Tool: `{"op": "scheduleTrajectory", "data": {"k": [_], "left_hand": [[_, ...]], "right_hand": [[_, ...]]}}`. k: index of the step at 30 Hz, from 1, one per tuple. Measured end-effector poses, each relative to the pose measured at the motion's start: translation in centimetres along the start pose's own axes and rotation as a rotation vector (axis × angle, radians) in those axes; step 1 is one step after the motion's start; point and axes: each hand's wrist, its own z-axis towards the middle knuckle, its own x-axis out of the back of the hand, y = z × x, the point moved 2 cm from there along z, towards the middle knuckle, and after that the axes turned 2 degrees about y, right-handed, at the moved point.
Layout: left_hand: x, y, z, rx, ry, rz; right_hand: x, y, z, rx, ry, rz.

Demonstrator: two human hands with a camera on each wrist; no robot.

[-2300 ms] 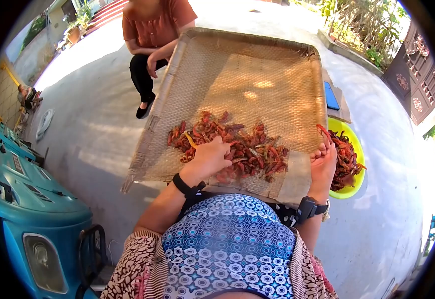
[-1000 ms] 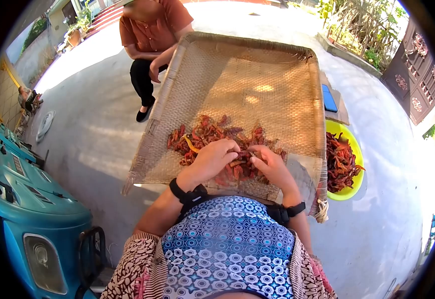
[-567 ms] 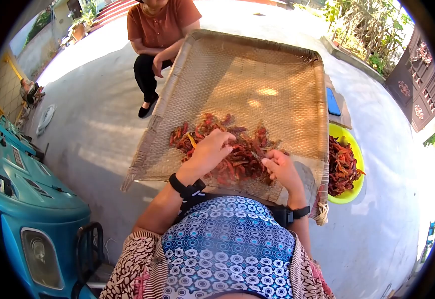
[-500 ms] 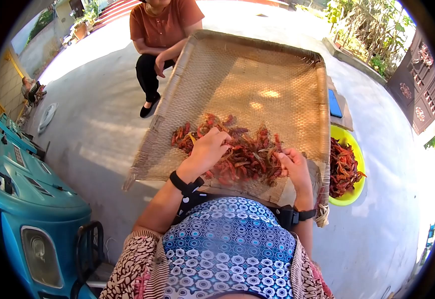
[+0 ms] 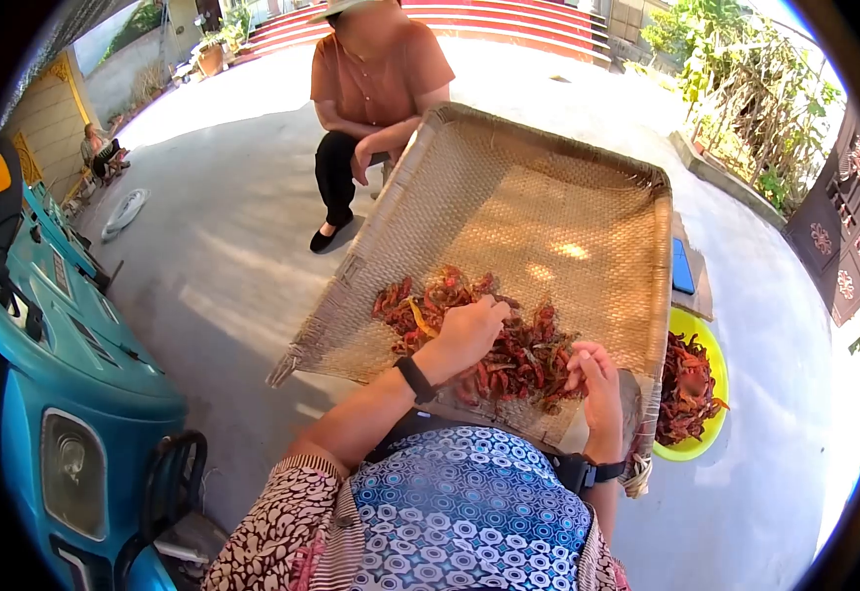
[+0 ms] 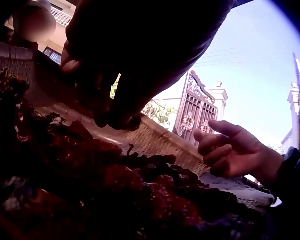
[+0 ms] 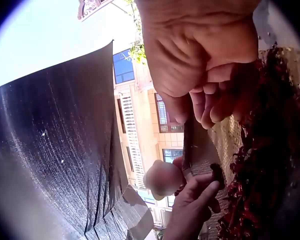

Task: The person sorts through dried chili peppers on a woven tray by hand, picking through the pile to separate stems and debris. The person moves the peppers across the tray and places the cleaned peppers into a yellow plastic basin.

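Note:
In the head view a heap of dried red peppers (image 5: 519, 360) lies in the near part of a woven tray (image 5: 588, 207). My left hand (image 5: 469, 335) is over the heap's middle, palm down. The right wrist view shows that left hand (image 7: 192, 205) pinching a small dark piece, seemingly a pepper, between thumb and finger. At the heap's right edge is my right hand (image 5: 597, 384), its fingers loosely bent. Nothing shows in this right hand (image 6: 240, 155) in the left wrist view. A yellow pepper (image 5: 420, 318) lies left of my left hand.
Right of the tray, a yellow-green basin (image 5: 714, 366) holds more red peppers. A blue phone (image 5: 682, 266) lies on cardboard behind it. Beyond the tray's left side sits a person in an orange shirt (image 5: 376, 79). A teal vehicle (image 5: 31, 433) stands at the left.
The head view has tilted up, showing more of the seated person and the steps. The pepper between my right fingers half a second ago no longer shows there. My left hand is slightly farther right over the heap.

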Motion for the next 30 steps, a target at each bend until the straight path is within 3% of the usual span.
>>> {"op": "scheduleTrajectory", "data": {"k": [3,6,8,10,13,16,19,22,24,26,30], "left_hand": [[0.7,2.7,-0.2,0.009,-0.168,-0.086],[0.4,3.9,-0.6,0.013,-0.293,-0.172],[0.3,4.1,-0.8,0.002,-0.337,-0.236],[0.2,3.5,-0.9,0.015,-0.295,-0.248],[0.4,1.7,-1.1,0.064,-0.222,-0.135],[-0.6,-1.1,-1.1,0.098,-0.215,0.092],[-1.4,-2.6,-1.3,0.077,-0.201,0.127],[-1.4,-2.2,-1.3,0.016,-0.131,0.121],[-0.7,-1.3,-1.4,-0.041,-0.022,0.107],[-0.1,-0.4,-1.0,0.006,-0.074,0.067],[-0.2,1.2,-0.6,0.008,-0.137,-0.217]], "right_hand": [[-2.8,-0.6,-0.3,-0.011,-0.162,-0.180],[-4.8,-0.4,-0.6,0.018,-0.163,-0.388],[-4.7,0.0,-0.4,-0.020,-0.160,-0.335],[-4.1,0.1,-0.4,-0.039,-0.177,-0.307],[-1.6,-0.1,-0.1,-0.009,-0.041,-0.292],[2.8,-1.4,-0.1,0.063,0.193,-0.135],[6.7,-1.4,0.1,0.205,0.452,0.564],[7.4,-1.9,-0.3,0.148,0.436,0.797],[7.1,-1.3,-0.3,0.124,0.336,0.609],[4.0,-1.4,-0.7,0.088,0.289,0.337],[-1.1,-1.0,-0.3,-0.048,-0.019,-0.129]]}}
